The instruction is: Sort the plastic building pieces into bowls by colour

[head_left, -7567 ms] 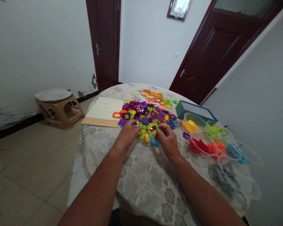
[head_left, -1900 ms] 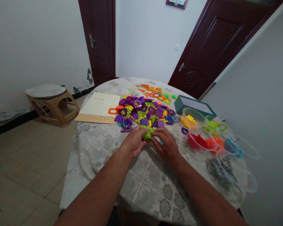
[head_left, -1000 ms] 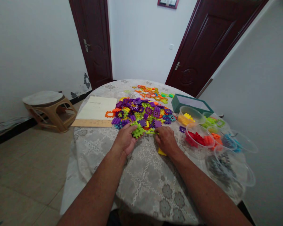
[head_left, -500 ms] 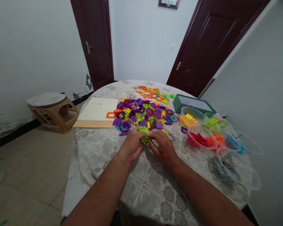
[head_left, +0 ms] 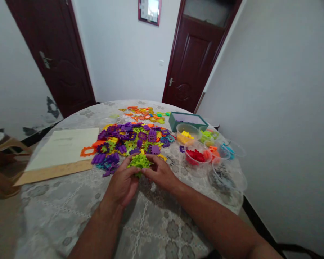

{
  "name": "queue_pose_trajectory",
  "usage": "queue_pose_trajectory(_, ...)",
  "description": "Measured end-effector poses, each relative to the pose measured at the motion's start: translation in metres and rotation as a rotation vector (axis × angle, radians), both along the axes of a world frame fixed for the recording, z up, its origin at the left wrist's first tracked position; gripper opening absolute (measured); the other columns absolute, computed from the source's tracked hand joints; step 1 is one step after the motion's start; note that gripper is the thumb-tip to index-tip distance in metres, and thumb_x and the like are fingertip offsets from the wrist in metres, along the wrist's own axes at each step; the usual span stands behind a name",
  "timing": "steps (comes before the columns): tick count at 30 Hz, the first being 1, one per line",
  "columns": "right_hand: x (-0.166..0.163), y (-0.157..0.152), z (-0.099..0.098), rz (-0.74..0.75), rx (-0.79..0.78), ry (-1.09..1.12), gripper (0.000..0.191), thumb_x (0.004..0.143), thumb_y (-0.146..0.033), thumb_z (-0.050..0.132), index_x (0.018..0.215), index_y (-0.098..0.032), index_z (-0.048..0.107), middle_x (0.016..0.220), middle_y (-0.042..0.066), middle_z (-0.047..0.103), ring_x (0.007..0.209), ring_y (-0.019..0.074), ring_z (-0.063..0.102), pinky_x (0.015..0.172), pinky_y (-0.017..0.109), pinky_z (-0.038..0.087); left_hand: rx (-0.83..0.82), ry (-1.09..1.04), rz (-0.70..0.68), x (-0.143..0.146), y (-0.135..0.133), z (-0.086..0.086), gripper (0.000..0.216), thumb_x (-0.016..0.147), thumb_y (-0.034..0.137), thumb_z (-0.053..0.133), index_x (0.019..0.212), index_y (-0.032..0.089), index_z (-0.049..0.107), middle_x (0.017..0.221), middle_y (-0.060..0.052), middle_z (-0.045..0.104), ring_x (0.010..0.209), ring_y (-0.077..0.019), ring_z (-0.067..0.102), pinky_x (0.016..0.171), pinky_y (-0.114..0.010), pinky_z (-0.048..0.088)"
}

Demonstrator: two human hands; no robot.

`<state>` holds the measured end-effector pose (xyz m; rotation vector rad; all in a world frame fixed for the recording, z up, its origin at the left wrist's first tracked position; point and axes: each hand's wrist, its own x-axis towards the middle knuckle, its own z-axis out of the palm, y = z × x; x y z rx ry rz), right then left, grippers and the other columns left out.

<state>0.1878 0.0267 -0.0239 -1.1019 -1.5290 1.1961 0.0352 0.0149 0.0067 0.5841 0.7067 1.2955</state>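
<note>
Between my hands is a cluster of lime-green interlocking plastic pieces [head_left: 139, 162], held just above the table near its front. My left hand [head_left: 126, 180] grips its left side, with the thumb on the near face. On the other side my right hand [head_left: 159, 171] pinches it with thumb and fingers. How the pieces join is too small to make out. Right behind the hands spreads a heap of purple, green, yellow, orange and teal interlocking pieces [head_left: 129, 135].
Clear plastic tubs on the right hold yellow [head_left: 185, 137], red [head_left: 196, 155] and grey pieces [head_left: 221, 179]. Behind them stands a green box [head_left: 189, 121]. Orange pieces [head_left: 143, 115] lie at the back. A cream folder [head_left: 64, 149] lies left, beside a stool [head_left: 10, 165].
The camera view has turned right, so the scene sits further left. My right hand has come round onto the green cluster's side, and more of the cluster shows.
</note>
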Motion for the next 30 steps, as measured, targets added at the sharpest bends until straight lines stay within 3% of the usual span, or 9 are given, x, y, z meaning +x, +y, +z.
queue_pose_trajectory(3, -0.006, -0.003, 0.003, 0.036, -0.055, 0.12, 0.052, 0.084, -0.042, 0.082, 0.127, -0.024, 0.058, 0.104, 0.001, 0.067, 0.071, 0.0131, 0.062, 0.058, 0.024, 0.052, 0.001, -0.019, -0.032, 0.0, -0.001, 0.0, 0.065, 0.062, 0.009, 0.074, 0.125, 0.02, 0.063, 0.106, -0.006, 0.075, 0.089, -0.02, 0.072, 0.072, -0.027, 0.056)
queue_pose_trajectory(7, -0.007, -0.007, 0.012, 0.049, -0.063, 0.122, 0.045, 0.085, -0.046, 0.08, 0.118, -0.024, 0.059, 0.091, -0.003, 0.063, 0.07, 0.0134, 0.061, 0.06, 0.025, 0.053, 0.03, 0.008, -0.092, 0.003, -0.005, 0.003, 0.067, 0.069, 0.013, 0.076, 0.133, 0.023, 0.062, 0.111, -0.006, 0.075, 0.078, -0.0181, 0.07, 0.057, -0.025, 0.052)
queue_pose_trajectory(11, 0.006, -0.007, 0.032, 0.05, -0.061, 0.042, 0.042, 0.085, -0.043, 0.081, 0.117, -0.023, 0.062, 0.089, -0.003, 0.064, 0.07, 0.0132, 0.06, 0.06, 0.025, 0.051, 0.048, 0.053, -0.114, 0.005, -0.003, 0.009, 0.062, 0.071, 0.017, 0.079, 0.131, 0.021, 0.066, 0.12, -0.009, 0.075, 0.097, -0.0227, 0.074, 0.071, -0.028, 0.059)
queue_pose_trajectory(14, 0.029, -0.011, 0.055, -0.005, 0.029, -0.127, 0.037, 0.086, -0.037, 0.081, 0.115, -0.024, 0.064, 0.093, -0.001, 0.066, 0.077, 0.015, 0.061, 0.064, 0.025, 0.052, 0.019, 0.124, -0.045, 0.002, 0.002, 0.011, 0.05, 0.074, 0.02, 0.081, 0.123, 0.019, 0.071, 0.123, -0.011, 0.075, 0.108, -0.0249, 0.073, 0.086, -0.033, 0.062)
queue_pose_trajectory(18, 0.086, -0.012, 0.09, -0.09, 0.162, -0.369, 0.039, 0.089, -0.037, 0.078, 0.123, -0.024, 0.065, 0.098, 0.002, 0.069, 0.084, 0.0175, 0.064, 0.072, 0.029, 0.054, -0.065, 0.227, 0.141, -0.006, 0.01, 0.009, 0.034, 0.073, 0.017, 0.077, 0.107, 0.015, 0.073, 0.104, -0.01, 0.077, 0.092, -0.0233, 0.076, 0.076, -0.034, 0.065)
queue_pose_trajectory(22, 0.177, 0.018, 0.116, -0.383, 0.257, -0.661, 0.048, 0.087, -0.036, 0.078, 0.13, -0.023, 0.062, 0.1, 0.003, 0.071, 0.083, 0.017, 0.066, 0.072, 0.027, 0.054, -0.091, 0.251, 0.212, -0.01, 0.013, 0.007, 0.027, 0.071, 0.016, 0.076, 0.097, 0.015, 0.073, 0.093, -0.007, 0.076, 0.078, -0.0188, 0.073, 0.067, -0.029, 0.064)
queue_pose_trajectory(26, 0.271, 0.072, 0.127, -0.655, -0.011, -0.923, 0.047, 0.089, -0.033, 0.075, 0.133, -0.02, 0.06, 0.086, 0.002, 0.072, 0.065, 0.0133, 0.065, 0.058, 0.02, 0.05, -0.088, 0.318, 0.185, -0.008, 0.013, 0.004, 0.028, 0.07, 0.02, 0.078, 0.098, 0.015, 0.074, 0.093, -0.008, 0.077, 0.077, -0.019, 0.073, 0.066, -0.029, 0.063)
queue_pose_trajectory(30, 0.329, 0.106, 0.122, -0.826, -0.189, -1.089, 0.044, 0.087, -0.028, 0.077, 0.126, -0.012, 0.065, 0.087, 0.008, 0.075, 0.061, 0.0133, 0.065, 0.058, 0.021, 0.05, -0.071, 0.36, 0.169, -0.006, 0.014, 0.0, 0.032, 0.069, 0.025, 0.081, 0.1, 0.016, 0.074, 0.096, -0.009, 0.077, 0.079, -0.0187, 0.073, 0.067, -0.029, 0.063)
